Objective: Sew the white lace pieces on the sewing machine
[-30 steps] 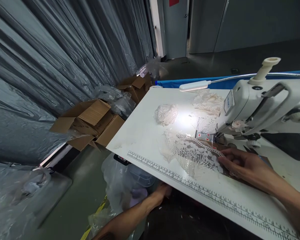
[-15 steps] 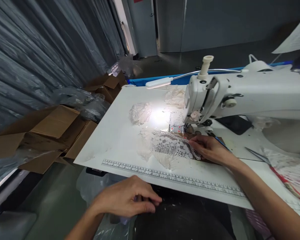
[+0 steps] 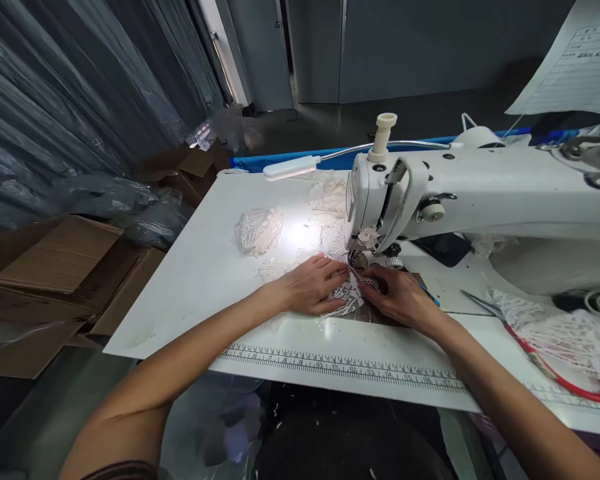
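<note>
A white lace piece [image 3: 349, 297] lies under the needle area of the white sewing machine [image 3: 460, 190]. My left hand [image 3: 314, 285] rests flat on the lace with its fingers stretched toward the presser foot [image 3: 353, 257]. Just right of the foot, my right hand [image 3: 393, 293] pinches the lace's edge between thumb and fingers. Part of the lace is hidden under both hands. A blue-handled tool [image 3: 431, 295] lies beside my right hand, mostly covered by it.
Bundled lace [image 3: 259, 231] sits on the white table [image 3: 180, 293], with more lace [image 3: 327, 193] behind. A lamp [image 3: 291, 168] lights that spot. Scissors with red handles [image 3: 550, 373] lie at the right, partly under lace. A printed ruler [image 3: 330, 367] runs along the front edge. Cardboard boxes [image 3: 60, 253] stand left.
My left hand has risen from below the table edge onto the lace. My right hand still pinches the lace, now closer to the presser foot. The view has shifted right.
</note>
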Tool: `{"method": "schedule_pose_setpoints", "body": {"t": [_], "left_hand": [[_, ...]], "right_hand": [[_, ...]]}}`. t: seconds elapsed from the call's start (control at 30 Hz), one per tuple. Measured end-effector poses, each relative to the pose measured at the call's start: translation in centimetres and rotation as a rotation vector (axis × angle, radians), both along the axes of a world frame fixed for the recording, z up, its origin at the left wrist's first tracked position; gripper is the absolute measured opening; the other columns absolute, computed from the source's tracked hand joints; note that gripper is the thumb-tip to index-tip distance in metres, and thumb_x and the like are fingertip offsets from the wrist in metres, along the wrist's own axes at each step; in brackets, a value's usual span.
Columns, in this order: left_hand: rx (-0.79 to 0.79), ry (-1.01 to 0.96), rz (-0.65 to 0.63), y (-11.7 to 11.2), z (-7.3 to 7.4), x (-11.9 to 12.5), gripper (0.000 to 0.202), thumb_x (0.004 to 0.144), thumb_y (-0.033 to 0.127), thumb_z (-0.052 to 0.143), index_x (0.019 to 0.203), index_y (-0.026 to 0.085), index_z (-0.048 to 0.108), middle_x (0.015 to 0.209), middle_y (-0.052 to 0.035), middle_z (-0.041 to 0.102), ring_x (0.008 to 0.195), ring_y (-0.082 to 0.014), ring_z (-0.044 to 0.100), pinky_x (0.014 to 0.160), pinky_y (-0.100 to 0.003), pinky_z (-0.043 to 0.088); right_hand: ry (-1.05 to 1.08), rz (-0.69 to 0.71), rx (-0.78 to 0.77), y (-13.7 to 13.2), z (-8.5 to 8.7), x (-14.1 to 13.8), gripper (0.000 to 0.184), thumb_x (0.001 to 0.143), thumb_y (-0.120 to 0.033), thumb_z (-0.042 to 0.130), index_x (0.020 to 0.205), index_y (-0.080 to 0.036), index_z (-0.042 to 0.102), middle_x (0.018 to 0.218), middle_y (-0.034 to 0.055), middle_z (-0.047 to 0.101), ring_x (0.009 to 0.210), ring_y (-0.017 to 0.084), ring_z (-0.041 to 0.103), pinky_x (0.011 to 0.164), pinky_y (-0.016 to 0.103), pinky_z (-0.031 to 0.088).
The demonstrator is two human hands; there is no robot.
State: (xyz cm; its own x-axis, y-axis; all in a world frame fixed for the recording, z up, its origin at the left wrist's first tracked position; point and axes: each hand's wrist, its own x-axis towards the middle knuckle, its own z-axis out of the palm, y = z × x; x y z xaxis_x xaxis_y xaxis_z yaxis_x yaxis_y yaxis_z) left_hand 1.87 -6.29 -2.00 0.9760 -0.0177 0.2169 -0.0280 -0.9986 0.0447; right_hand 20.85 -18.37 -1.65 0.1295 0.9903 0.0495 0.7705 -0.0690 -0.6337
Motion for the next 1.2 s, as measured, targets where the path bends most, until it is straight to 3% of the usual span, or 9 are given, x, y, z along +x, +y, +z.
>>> {"method": "schedule_pose_setpoints", "body": {"t": [0.27, 0.43, 0.53, 0.73, 0.9, 1.0, 1.07, 1.13, 1.2], "left_hand": [[-0.032, -0.071, 0.073, 0.7, 0.5, -0.7, 0.055, 0.089, 0.057, 0.049, 0.12, 0.012, 0.054, 0.135, -0.0188, 0.049, 0.11, -0.0311, 0.053, 0.086, -0.048, 0.044], [-0.042, -0.255, 0.211, -1.3, 0.4, -0.4, 0.024, 0.098, 0.026, 0.044, 0.099, 0.011, 0.063, 0.104, -0.0119, 0.066, 0.09, -0.0199, 0.06, 0.075, -0.035, 0.049], [-0.048, -0.234, 0.05, -2.4, 0.4, -0.2, 0.022, 0.096, 0.019, 0.047, 0.087, 0.012, 0.065, 0.091, -0.0083, 0.067, 0.08, -0.0161, 0.06, 0.073, -0.031, 0.05], [-0.024, -0.089, -0.232, -5.5, 0.2, -0.3, 0.024, 0.094, 0.026, 0.05, 0.089, 0.01, 0.067, 0.089, -0.0124, 0.067, 0.077, -0.0199, 0.06, 0.072, -0.036, 0.05], [-0.167, 0.002, -0.501, -9.4, -0.4, -0.9, 0.03, 0.091, 0.042, 0.053, 0.094, 0.016, 0.069, 0.123, -0.0129, 0.061, 0.1, -0.0252, 0.06, 0.089, -0.039, 0.05], [-0.245, -0.063, -0.573, -9.5, -0.6, -0.9, 0.029, 0.091, 0.045, 0.053, 0.093, 0.021, 0.068, 0.132, -0.0065, 0.057, 0.104, -0.0222, 0.06, 0.088, -0.038, 0.052], [-0.278, -0.171, -0.47, -8.0, -0.5, -0.7, 0.033, 0.091, 0.046, 0.052, 0.079, 0.019, 0.067, 0.118, -0.0066, 0.065, 0.086, -0.0183, 0.063, 0.076, -0.035, 0.054], [-0.275, -0.31, -0.218, -5.9, 0.0, -0.5, 0.033, 0.092, 0.04, 0.054, 0.07, 0.016, 0.062, 0.096, -0.007, 0.068, 0.074, -0.0153, 0.062, 0.067, -0.032, 0.055], [-0.237, -0.452, 0.074, -3.8, 0.6, -0.4, 0.017, 0.091, 0.027, 0.056, 0.083, 0.013, 0.063, 0.089, -0.0071, 0.066, 0.078, -0.0157, 0.062, 0.067, -0.031, 0.056]], "right_hand": [[0.13, -0.139, -0.099, -1.0, -0.2, -0.7, 0.035, 0.08, -0.046, 0.06, 0.102, -0.021, 0.068, 0.063, -0.0007, 0.061, 0.057, 0.015, 0.055, 0.054, 0.025, 0.041], [0.155, -0.19, -0.065, -1.1, -0.7, -1.2, 0.031, 0.082, -0.044, 0.058, 0.101, -0.021, 0.068, 0.074, 0.0022, 0.067, 0.064, 0.016, 0.06, 0.058, 0.027, 0.046], [0.157, -0.165, -0.055, -1.0, -0.8, -1.0, 0.031, 0.084, -0.044, 0.056, 0.1, -0.02, 0.068, 0.079, 0.0042, 0.069, 0.065, 0.016, 0.06, 0.057, 0.026, 0.045], [0.225, -0.144, -0.092, -0.7, -0.5, -0.6, 0.029, 0.084, -0.044, 0.058, 0.095, -0.019, 0.069, 0.064, 0.0006, 0.062, 0.056, 0.013, 0.054, 0.053, 0.025, 0.041], [0.317, -0.172, -0.174, -0.7, -0.6, -0.3, 0.028, 0.082, -0.045, 0.062, 0.096, -0.022, 0.069, 0.062, -0.0018, 0.06, 0.056, 0.012, 0.054, 0.051, 0.023, 0.039], [0.332, -0.18, -0.183, -0.7, -0.8, -0.2, 0.03, 0.082, -0.047, 0.062, 0.097, -0.022, 0.07, 0.06, -0.0021, 0.059, 0.055, 0.012, 0.053, 0.048, 0.023, 0.038], [0.329, -0.177, -0.164, -0.8, -0.8, -0.2, 0.03, 0.082, -0.047, 0.062, 0.097, -0.021, 0.07, 0.059, -0.002, 0.059, 0.053, 0.013, 0.053, 0.047, 0.023, 0.038], [0.33, -0.15, -0.131, -0.8, -0.7, -0.3, 0.031, 0.082, -0.046, 0.062, 0.097, -0.02, 0.069, 0.062, -0.0009, 0.061, 0.055, 0.013, 0.054, 0.049, 0.024, 0.04], [0.317, -0.122, -0.089, -0.9, -0.6, -0.5, 0.03, 0.083, -0.045, 0.061, 0.096, -0.02, 0.069, 0.068, 0.0008, 0.064, 0.058, 0.014, 0.056, 0.053, 0.025, 0.044]]}}
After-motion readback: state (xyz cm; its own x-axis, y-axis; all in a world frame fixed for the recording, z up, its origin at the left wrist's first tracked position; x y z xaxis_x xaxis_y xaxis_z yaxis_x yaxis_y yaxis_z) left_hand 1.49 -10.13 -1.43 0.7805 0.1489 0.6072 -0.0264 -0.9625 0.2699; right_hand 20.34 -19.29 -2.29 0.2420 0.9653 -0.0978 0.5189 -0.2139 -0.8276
